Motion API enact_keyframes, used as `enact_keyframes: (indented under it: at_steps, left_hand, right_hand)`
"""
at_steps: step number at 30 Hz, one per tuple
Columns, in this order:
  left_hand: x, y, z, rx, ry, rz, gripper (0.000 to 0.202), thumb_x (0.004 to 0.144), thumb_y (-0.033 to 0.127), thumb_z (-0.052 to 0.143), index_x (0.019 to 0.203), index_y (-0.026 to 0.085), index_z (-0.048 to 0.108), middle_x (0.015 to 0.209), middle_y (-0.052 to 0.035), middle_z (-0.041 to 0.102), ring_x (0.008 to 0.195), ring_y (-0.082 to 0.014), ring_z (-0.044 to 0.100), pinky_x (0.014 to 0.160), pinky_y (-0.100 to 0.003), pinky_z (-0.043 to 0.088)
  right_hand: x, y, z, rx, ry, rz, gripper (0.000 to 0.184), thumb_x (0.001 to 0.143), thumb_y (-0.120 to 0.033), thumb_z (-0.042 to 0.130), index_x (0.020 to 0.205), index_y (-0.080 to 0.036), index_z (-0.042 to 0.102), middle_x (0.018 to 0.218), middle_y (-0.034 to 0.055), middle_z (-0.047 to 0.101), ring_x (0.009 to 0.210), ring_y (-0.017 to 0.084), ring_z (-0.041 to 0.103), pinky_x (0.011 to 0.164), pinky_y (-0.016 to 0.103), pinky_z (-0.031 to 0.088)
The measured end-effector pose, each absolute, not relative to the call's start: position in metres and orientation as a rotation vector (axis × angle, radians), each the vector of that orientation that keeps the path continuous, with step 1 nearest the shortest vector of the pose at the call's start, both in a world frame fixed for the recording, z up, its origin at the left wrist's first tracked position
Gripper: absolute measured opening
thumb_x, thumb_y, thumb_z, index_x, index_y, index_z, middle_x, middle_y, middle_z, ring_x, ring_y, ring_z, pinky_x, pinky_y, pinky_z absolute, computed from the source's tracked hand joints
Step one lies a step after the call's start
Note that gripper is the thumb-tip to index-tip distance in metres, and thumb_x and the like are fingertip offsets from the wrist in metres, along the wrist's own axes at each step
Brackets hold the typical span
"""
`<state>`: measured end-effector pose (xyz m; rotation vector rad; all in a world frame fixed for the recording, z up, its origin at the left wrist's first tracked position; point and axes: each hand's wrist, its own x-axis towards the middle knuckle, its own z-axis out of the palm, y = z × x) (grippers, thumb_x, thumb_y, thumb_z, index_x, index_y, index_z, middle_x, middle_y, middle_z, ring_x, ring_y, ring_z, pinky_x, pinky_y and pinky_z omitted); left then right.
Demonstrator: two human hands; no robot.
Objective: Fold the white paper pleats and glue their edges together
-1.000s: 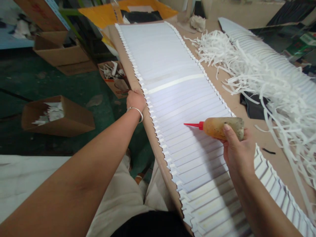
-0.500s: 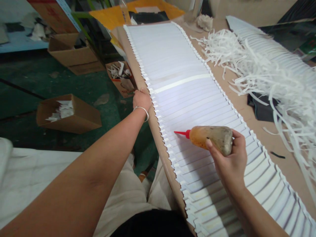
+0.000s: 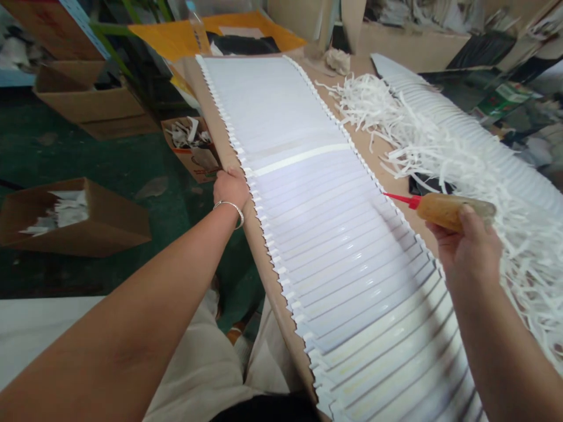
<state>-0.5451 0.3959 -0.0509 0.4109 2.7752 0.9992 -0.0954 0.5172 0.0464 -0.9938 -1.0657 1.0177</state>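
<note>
My right hand (image 3: 472, 246) is wrapped round a glue bottle (image 3: 453, 212), amber and smudged, tilted onto its side. Its red nozzle points left, with the tip at the right notched edge of a long row of overlapping white strips (image 3: 308, 234). Short shiny streaks show on several strips in the middle. My left hand (image 3: 231, 189), with a bracelet at the wrist, is closed at the left edge of the brown-covered table (image 3: 254, 231), beside the strips' notched ends; its fingertips are hidden. A single brighter strip (image 3: 303, 158) lies across the row near that hand.
Loose white paper strips (image 3: 422, 138) are heaped right of the row, by a second row of strips (image 3: 479, 129). Cardboard boxes (image 3: 114, 225) with paper scraps stand on the green floor at left. A clear bottle (image 3: 197, 29) stands at the far end.
My right hand has carried the glue bottle from the left part of the strips to their right edge. My left hand keeps its place at the table edge. The view has shifted right.
</note>
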Motion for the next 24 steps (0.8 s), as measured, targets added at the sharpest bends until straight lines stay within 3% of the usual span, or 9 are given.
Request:
enact_keyframes:
  at_steps: [4,15,20,24]
  left_hand:
    - [-0.545,0.395,-0.049,0.414,2.767,1.013,0.039,0.108,0.038,0.039,0.120,0.012,0.065,0.123,-0.0279,0.072,0.121,-0.0407,0.068,0.101,-0.054,0.052]
    - [-0.543,0.393,-0.045,0.421,2.754,0.999,0.040,0.109,0.037,0.035,0.120,0.012,0.065,0.127,-0.0300,0.070,0.124,-0.0403,0.067,0.102,-0.053,0.051]
    - [-0.544,0.394,-0.046,0.401,2.757,0.993,0.037,0.109,0.037,0.037,0.119,0.014,0.064,0.126,-0.0273,0.071,0.123,-0.0377,0.068,0.102,-0.049,0.051]
    - [-0.544,0.394,-0.047,0.416,2.761,0.987,0.039,0.110,0.036,0.034,0.118,0.012,0.064,0.125,-0.0276,0.071,0.122,-0.0376,0.068,0.101,-0.048,0.052]
  right_hand:
    - [-0.097,0.547,0.029,-1.064,-0.993,1.037,0.027,0.081,-0.027,0.080,0.099,-0.018,0.061,0.099,0.0043,0.073,0.086,0.021,0.077,0.069,0.036,0.069]
    - [-0.112,0.563,0.020,-1.159,-0.987,0.960,0.025,0.085,-0.024,0.078,0.100,-0.019,0.058,0.097,0.0021,0.071,0.082,0.021,0.076,0.077,0.046,0.069]
    - [-0.115,0.549,0.024,-1.142,-1.049,1.024,0.030,0.083,-0.031,0.084,0.096,-0.017,0.060,0.091,0.0004,0.070,0.084,0.021,0.075,0.082,0.057,0.068]
    - [-0.122,0.525,0.028,-1.083,-1.116,1.077,0.038,0.076,-0.039,0.089,0.092,-0.017,0.063,0.089,0.0018,0.069,0.087,0.024,0.075,0.077,0.054,0.070]
